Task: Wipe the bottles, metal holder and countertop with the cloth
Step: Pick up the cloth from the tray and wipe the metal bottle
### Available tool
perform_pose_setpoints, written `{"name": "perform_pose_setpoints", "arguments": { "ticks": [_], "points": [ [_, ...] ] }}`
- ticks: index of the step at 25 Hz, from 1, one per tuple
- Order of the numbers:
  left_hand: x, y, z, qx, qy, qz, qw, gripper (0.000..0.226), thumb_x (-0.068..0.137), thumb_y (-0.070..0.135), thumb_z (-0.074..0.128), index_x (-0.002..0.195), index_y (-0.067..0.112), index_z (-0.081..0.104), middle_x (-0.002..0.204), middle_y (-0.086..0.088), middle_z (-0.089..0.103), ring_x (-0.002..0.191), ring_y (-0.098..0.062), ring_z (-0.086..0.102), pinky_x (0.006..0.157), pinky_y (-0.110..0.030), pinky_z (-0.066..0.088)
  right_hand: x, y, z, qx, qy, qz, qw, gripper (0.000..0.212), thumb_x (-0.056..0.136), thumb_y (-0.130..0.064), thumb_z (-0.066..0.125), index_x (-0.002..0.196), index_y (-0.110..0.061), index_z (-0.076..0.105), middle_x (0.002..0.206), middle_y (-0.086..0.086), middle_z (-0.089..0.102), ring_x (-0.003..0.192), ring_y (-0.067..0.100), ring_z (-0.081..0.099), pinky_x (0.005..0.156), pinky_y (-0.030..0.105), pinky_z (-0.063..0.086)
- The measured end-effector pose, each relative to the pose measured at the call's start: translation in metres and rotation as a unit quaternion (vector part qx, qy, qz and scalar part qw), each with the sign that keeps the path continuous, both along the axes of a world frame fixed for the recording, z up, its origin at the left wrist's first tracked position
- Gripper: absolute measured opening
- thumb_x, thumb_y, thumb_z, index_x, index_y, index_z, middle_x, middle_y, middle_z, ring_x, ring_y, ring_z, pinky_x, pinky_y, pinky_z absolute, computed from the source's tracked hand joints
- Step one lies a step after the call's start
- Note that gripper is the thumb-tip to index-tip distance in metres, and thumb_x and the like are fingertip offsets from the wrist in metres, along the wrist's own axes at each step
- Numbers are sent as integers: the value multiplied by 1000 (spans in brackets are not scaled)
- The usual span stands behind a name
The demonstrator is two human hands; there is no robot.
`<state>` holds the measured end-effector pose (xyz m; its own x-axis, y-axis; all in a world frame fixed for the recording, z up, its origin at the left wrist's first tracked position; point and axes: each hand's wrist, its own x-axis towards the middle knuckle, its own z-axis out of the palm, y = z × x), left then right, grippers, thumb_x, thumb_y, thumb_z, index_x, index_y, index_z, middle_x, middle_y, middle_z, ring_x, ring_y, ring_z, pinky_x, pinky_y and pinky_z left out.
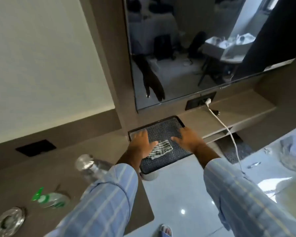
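Observation:
A black perforated metal holder (166, 127) lies at the counter's corner below the mirror, its near end jutting over the floor. A striped cloth (162, 147) rests on it. My left hand (141, 144) lies flat on the holder, palm and thumb pressing the cloth's left edge, fingers reaching the far left rim. My right hand (189, 139) lies flat on the holder just right of the cloth, fingers spread and holding nothing. A clear plastic bottle (86, 164) and a green-capped bottle (49, 199) lie on the brown countertop (24, 177) to the left.
A shiny round dish (7, 221) sits at the counter's near left. A white charger cable (229, 132) hangs from the wall socket (201, 100) over a shelf on the right. A small white cup-like object (149, 176) shows under the holder. Glossy floor lies below, with a slippered foot.

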<state>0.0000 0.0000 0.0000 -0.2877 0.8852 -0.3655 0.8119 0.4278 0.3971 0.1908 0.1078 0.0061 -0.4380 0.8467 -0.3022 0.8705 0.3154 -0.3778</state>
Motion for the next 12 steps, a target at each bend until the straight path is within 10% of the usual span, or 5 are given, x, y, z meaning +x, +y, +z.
{"name": "perform_pose_setpoints", "arguments": {
  "ticks": [5, 12],
  "points": [
    [0, 54, -86, -60, -7, 30, 998, 60, 105, 28, 49, 155, -1, 30, 163, -20, 32, 149, -35, 32, 122, -40, 28, -19, 39, -95, -137, -9, -72, 988, 42, 103, -34, 51, 104, 2, 73, 111, 25, 72, 117, 38, 68, 95, 36, 52],
    [-12, 81, -141, -143, 71, 23, 987, 72, 91, 37, 68, 151, 5, 41, 157, -20, 39, 144, -37, 39, 115, -43, 40, -39, 49, -156, -159, 18, -83, 984, 39, 92, -29, 68, 119, 0, 71, 114, 20, 74, 107, 37, 72, 84, 36, 55]
  ]
}}
